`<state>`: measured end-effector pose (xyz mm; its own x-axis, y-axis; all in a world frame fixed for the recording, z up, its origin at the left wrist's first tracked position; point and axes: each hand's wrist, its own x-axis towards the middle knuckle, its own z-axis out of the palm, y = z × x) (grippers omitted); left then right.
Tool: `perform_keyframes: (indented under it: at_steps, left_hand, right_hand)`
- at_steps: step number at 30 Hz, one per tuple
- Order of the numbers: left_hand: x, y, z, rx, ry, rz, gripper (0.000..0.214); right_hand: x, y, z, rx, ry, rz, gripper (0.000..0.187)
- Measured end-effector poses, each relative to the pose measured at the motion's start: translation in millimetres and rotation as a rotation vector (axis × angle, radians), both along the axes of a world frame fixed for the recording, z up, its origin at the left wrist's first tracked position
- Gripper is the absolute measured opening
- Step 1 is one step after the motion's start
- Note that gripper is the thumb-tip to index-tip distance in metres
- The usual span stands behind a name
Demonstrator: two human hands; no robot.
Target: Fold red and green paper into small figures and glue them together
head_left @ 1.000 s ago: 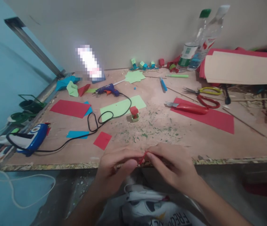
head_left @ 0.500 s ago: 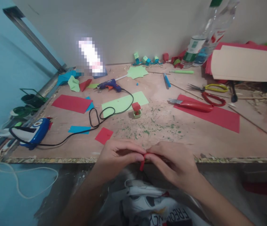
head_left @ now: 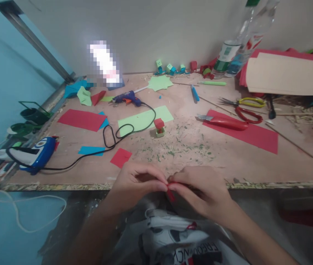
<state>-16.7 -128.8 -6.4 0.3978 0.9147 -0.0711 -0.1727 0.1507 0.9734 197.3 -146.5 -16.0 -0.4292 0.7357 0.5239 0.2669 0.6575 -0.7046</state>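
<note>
A small red strip of paper [head_left: 171, 195] is pinched between the fingertips of my left hand [head_left: 138, 187] and my right hand [head_left: 204, 189], just over the table's front edge. Both hands are closed on it, thumbs nearly touching, and the fingers cover most of the strip. Its free end hangs down below the thumbs. Beyond my hands stands a little paper figure [head_left: 159, 127], a red top on a pale green box. A red paper square [head_left: 121, 158] lies left of it, close to my left hand.
A glue gun [head_left: 128, 98] trails its black cord across the left side. On the right lie a red utility knife [head_left: 226, 122] and scissors [head_left: 244, 105]. Bottles [head_left: 226, 57] stand at the back wall, beside several small paper figures [head_left: 170, 68]. Green scraps [head_left: 178, 149] litter the table's middle.
The hanging end of the red strip has swung to the right as my fingertips shifted on it. The whole view has moved slightly; the things on the table stay put.
</note>
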Motion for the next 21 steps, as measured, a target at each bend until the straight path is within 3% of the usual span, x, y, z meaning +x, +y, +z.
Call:
perform_keyframes:
  at_steps: [10,14,21]
  left_hand:
    - [-2.2,-4.6,0.4,0.056,0.035,0.048,0.012]
    - [-2.6,-2.9,-0.9,0.090,-0.003,-0.002,0.010]
    - [-2.5,-1.6,0.0,-0.026,0.032,-0.003,0.007]
  right_hand:
    - [1.0,-1.2,1.2,0.004,0.038,0.010,0.011]
    - [1.2,-0.8,1.1,0.018,0.026,-0.014,0.012]
    - [0.3,-1.9,0.5,-0.001,-0.016,-0.026,0.014]
